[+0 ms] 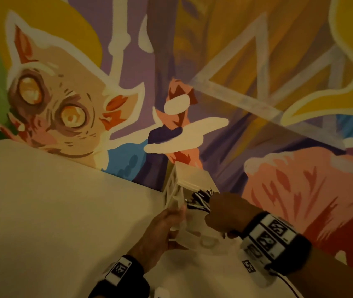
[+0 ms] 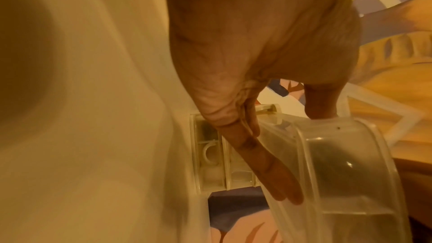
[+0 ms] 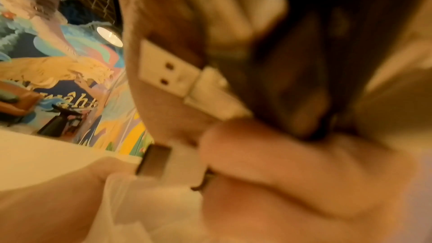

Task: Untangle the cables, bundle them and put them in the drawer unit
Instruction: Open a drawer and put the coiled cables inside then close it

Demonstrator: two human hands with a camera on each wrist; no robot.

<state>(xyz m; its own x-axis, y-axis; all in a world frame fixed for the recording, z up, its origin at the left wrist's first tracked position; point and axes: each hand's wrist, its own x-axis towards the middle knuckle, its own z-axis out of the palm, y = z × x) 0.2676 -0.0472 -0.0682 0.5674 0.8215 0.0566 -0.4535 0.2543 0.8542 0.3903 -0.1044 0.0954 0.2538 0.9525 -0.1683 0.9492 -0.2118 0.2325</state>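
A small white drawer unit [image 1: 189,175] stands at the table's far edge against the mural wall. Its translucent drawer [image 1: 201,239] is pulled out toward me. My left hand [image 1: 177,226] holds the drawer by its left side; in the left wrist view the fingers [image 2: 268,169] lie along the drawer [image 2: 339,163] wall and the thumb [image 2: 320,99] rests on its rim. My right hand [image 1: 212,214] grips a bundle of black and white cables [image 1: 199,200] over the drawer's back end. The blurred right wrist view shows a white USB plug [image 3: 168,75] sticking out of the curled fingers.
The white table [image 1: 53,211] spreads to the left of the unit. A painted mural wall [image 1: 257,104] rises right behind it. A small white object [image 1: 160,293] sits at the near edge between my wrists, and a marker tag [image 1: 249,266] lies under my right wrist.
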